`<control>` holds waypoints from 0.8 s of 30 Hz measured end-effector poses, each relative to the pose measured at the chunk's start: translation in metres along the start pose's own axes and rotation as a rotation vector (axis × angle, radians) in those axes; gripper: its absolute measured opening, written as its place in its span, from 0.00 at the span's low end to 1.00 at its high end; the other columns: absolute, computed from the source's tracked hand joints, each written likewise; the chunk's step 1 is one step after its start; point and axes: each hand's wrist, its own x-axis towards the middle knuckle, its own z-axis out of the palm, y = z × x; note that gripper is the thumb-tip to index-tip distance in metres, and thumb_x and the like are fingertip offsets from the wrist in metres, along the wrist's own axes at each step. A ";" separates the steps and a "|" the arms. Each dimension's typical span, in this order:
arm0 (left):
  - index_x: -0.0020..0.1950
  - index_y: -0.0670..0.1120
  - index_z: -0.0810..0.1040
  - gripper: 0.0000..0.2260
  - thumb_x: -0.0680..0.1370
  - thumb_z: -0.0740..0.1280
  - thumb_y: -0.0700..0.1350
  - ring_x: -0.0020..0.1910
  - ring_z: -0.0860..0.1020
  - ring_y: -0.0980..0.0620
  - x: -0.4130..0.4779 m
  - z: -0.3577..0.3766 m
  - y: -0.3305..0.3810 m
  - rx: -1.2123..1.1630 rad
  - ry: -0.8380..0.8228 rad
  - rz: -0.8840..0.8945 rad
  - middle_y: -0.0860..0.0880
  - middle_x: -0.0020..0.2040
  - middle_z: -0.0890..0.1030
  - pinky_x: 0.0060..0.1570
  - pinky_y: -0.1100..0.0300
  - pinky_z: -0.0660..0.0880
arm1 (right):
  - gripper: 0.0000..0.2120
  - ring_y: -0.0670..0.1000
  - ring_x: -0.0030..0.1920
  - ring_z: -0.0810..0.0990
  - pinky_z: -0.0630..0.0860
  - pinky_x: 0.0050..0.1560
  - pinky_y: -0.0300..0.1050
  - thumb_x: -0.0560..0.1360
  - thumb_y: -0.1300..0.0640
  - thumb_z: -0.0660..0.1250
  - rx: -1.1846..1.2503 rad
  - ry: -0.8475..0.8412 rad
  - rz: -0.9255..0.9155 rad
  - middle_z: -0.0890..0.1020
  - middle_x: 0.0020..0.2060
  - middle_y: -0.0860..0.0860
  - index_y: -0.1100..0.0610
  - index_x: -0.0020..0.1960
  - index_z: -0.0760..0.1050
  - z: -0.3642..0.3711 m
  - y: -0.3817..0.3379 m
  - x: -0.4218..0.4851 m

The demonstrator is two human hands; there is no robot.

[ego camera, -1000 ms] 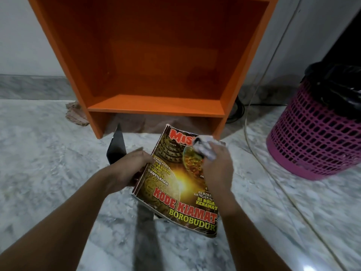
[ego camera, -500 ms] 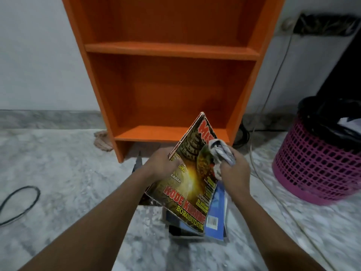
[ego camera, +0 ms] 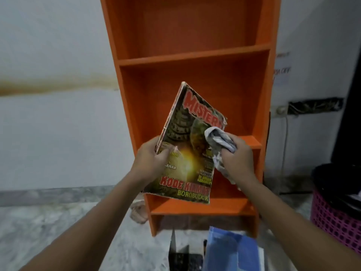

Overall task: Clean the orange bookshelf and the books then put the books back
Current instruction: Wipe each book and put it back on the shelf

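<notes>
Holding the magazine (ego camera: 187, 153) up in front of the orange bookshelf (ego camera: 195, 57), your left hand (ego camera: 151, 160) grips it at its left edge. Your thumb lies across the cover, and the other fingers go behind the pages, out of sight. The magazine is tilted with its top leaning left and its cover facing you, level with the middle shelves. Your right hand (ego camera: 237, 161) is curled tight round a crumpled whitish cloth (ego camera: 218, 140), and the bunched end of the cloth touches the cover near its right edge, just under the red title. Below, a blue book (ego camera: 232, 249) lies on the marble floor (ego camera: 58, 222) near the bookshelf's bottom front edge. A pink basket (ego camera: 336, 227) stands on the floor to the right.
</notes>
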 end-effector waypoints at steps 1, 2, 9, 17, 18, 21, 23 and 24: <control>0.50 0.53 0.80 0.05 0.81 0.65 0.46 0.45 0.83 0.48 0.011 -0.006 0.009 -0.003 0.081 0.023 0.52 0.45 0.83 0.44 0.45 0.82 | 0.21 0.50 0.49 0.78 0.72 0.40 0.33 0.77 0.67 0.61 0.020 -0.018 -0.003 0.79 0.55 0.51 0.51 0.66 0.76 0.005 -0.010 0.015; 0.50 0.53 0.79 0.06 0.81 0.64 0.45 0.45 0.82 0.48 0.020 -0.010 0.016 0.000 0.160 0.049 0.52 0.45 0.83 0.43 0.47 0.82 | 0.21 0.52 0.51 0.78 0.73 0.42 0.37 0.77 0.67 0.60 0.027 -0.031 -0.011 0.78 0.57 0.51 0.51 0.66 0.75 0.009 -0.018 0.027; 0.52 0.48 0.78 0.07 0.81 0.61 0.40 0.38 0.79 0.47 0.077 0.005 0.009 0.010 0.499 0.032 0.50 0.42 0.79 0.34 0.50 0.79 | 0.20 0.52 0.55 0.77 0.75 0.49 0.40 0.75 0.68 0.60 -0.049 -0.092 -0.069 0.77 0.57 0.53 0.54 0.64 0.76 0.030 -0.038 0.091; 0.57 0.45 0.78 0.07 0.81 0.63 0.41 0.39 0.79 0.56 0.141 0.049 -0.047 -0.086 0.735 -0.010 0.53 0.41 0.80 0.33 0.68 0.74 | 0.21 0.44 0.49 0.79 0.71 0.37 0.29 0.74 0.68 0.60 -0.088 -0.213 -0.023 0.80 0.53 0.48 0.51 0.62 0.78 0.059 -0.019 0.139; 0.57 0.45 0.78 0.07 0.81 0.63 0.40 0.38 0.78 0.58 0.149 0.050 -0.050 -0.086 0.766 -0.008 0.55 0.40 0.79 0.32 0.70 0.73 | 0.21 0.43 0.47 0.79 0.71 0.36 0.29 0.75 0.67 0.60 -0.084 -0.228 -0.014 0.81 0.51 0.47 0.51 0.61 0.78 0.061 -0.017 0.142; 0.59 0.46 0.78 0.08 0.81 0.62 0.41 0.37 0.79 0.55 0.178 0.053 -0.065 -0.091 0.848 -0.009 0.56 0.38 0.78 0.31 0.66 0.74 | 0.17 0.44 0.36 0.78 0.70 0.32 0.34 0.74 0.67 0.59 -0.067 -0.248 0.015 0.82 0.40 0.47 0.50 0.53 0.80 0.070 -0.009 0.154; 0.62 0.47 0.76 0.10 0.82 0.61 0.41 0.39 0.80 0.50 0.199 0.051 -0.080 -0.084 0.877 -0.028 0.51 0.42 0.80 0.34 0.60 0.78 | 0.16 0.40 0.29 0.74 0.67 0.27 0.33 0.74 0.67 0.59 -0.063 -0.250 0.030 0.81 0.34 0.46 0.50 0.48 0.80 0.075 -0.002 0.160; 0.63 0.47 0.76 0.11 0.82 0.61 0.40 0.40 0.81 0.49 0.208 0.050 -0.087 -0.072 0.878 -0.042 0.50 0.43 0.80 0.36 0.57 0.80 | 0.16 0.40 0.27 0.74 0.67 0.25 0.31 0.74 0.67 0.59 -0.060 -0.251 0.036 0.80 0.33 0.46 0.49 0.47 0.80 0.076 0.000 0.160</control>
